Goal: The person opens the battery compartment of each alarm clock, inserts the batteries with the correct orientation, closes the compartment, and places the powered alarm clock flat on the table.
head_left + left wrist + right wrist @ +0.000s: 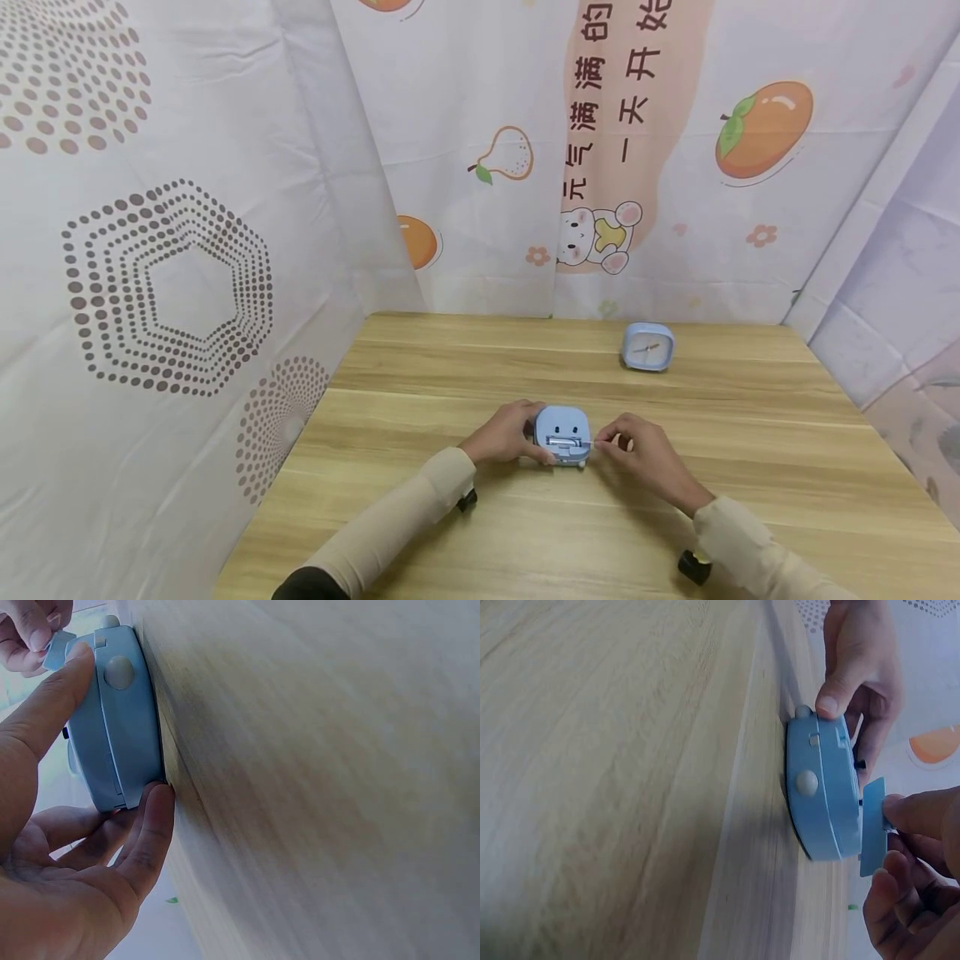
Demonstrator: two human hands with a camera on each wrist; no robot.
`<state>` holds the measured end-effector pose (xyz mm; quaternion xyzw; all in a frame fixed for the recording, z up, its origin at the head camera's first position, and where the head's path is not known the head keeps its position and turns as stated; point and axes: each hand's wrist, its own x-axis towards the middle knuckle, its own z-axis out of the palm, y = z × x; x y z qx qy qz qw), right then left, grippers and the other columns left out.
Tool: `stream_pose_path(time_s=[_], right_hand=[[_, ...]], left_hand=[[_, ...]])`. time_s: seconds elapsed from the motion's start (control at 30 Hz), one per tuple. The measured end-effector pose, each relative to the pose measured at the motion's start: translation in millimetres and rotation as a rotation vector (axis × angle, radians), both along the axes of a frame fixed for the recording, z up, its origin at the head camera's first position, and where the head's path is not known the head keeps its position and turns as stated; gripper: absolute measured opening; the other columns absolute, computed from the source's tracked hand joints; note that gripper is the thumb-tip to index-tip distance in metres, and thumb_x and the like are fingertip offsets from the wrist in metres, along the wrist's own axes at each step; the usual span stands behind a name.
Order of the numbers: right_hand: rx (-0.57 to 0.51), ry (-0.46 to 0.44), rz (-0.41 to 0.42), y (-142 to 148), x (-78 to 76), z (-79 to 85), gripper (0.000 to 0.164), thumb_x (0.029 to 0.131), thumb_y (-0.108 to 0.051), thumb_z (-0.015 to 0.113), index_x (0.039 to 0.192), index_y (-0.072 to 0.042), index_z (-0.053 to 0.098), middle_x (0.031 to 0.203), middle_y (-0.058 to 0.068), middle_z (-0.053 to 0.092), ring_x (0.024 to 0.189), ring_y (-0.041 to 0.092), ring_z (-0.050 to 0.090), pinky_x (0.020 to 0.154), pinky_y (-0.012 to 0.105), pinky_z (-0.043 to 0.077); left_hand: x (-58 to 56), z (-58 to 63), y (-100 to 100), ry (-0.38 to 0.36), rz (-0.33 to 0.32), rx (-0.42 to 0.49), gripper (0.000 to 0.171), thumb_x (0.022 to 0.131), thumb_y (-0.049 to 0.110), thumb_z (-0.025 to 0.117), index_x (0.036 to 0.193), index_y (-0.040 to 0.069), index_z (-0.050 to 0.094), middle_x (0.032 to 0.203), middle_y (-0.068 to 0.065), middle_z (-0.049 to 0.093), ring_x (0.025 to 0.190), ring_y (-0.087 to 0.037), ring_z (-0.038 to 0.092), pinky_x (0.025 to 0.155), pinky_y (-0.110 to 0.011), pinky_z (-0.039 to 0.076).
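A light-blue clock [562, 421] lies face down on the wooden table, its back with two dark knobs turned up. Its battery compartment [564, 442] is uncovered; whether a battery sits inside cannot be made out. My left hand [506, 435] grips the clock by its left side, thumb at the near edge, fingers round the far side. Just right of the clock, my right hand [643, 450] pinches a small blue battery cover [874, 829] between thumb and fingers. The cover stands on edge close by the clock's back in the right wrist view. Rounded feet [806, 782] show on the clock's side.
Another light-blue clock [648, 347] stands upright near the table's back edge, its white dial facing me. Printed cloth [480, 233] hangs behind the table [420, 383] and along both sides.
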<state>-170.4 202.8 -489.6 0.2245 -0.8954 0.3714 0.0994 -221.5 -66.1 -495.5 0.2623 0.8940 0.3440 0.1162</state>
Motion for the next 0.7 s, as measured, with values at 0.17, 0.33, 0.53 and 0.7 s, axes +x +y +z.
stream_pose_path(time_s=[0.17, 0.33, 0.53, 0.7], right_hand=[[-0.024, 0.009, 0.025, -9.0, 0.8, 0.1, 0.013, 0.086, -0.004, 0.082, 0.087, -0.015, 0.076, 0.084, -0.011, 0.062, 0.072, 0.003, 0.053, 0.062, 0.023, 0.048], [-0.024, -0.026, 0.042, -16.0, -0.3, -0.5, 0.014, 0.088, -0.005, 0.081, 0.089, -0.018, 0.076, 0.088, -0.011, 0.062, 0.074, 0.003, 0.053, 0.063, 0.023, 0.048], [-0.023, -0.007, 0.078, -25.3, -2.5, 0.2, 0.013, 0.088, -0.003, 0.08, 0.09, -0.016, 0.075, 0.089, -0.01, 0.062, 0.074, 0.003, 0.053, 0.063, 0.023, 0.049], [-0.006, -0.011, 0.085, -33.2, -3.9, -0.9, 0.01, 0.088, -0.005, 0.08, 0.09, -0.014, 0.076, 0.09, -0.007, 0.062, 0.072, 0.003, 0.053, 0.061, 0.022, 0.048]], left_hand=[[-0.2, 0.1, -0.8, 0.011, -0.008, -0.009, 0.089, 0.075, 0.042, 0.092, 0.149, 0.011, 0.054, 0.13, -0.004, 0.061, 0.101, -0.007, 0.057, 0.087, -0.022, 0.05], [-0.1, 1.0, -0.8, 0.019, -0.007, -0.021, 0.093, 0.075, 0.043, 0.092, 0.151, 0.008, 0.051, 0.131, -0.006, 0.061, 0.1, -0.007, 0.057, 0.087, -0.023, 0.05], [0.0, 1.8, -0.4, 0.024, -0.001, -0.044, 0.097, 0.075, 0.044, 0.092, 0.153, 0.006, 0.049, 0.131, -0.007, 0.061, 0.102, -0.008, 0.056, 0.091, -0.025, 0.049], [-0.2, 1.0, -0.2, 0.036, -0.005, -0.062, 0.095, 0.075, 0.045, 0.092, 0.152, 0.007, 0.05, 0.134, -0.008, 0.061, 0.107, -0.01, 0.057, 0.094, -0.025, 0.049]])
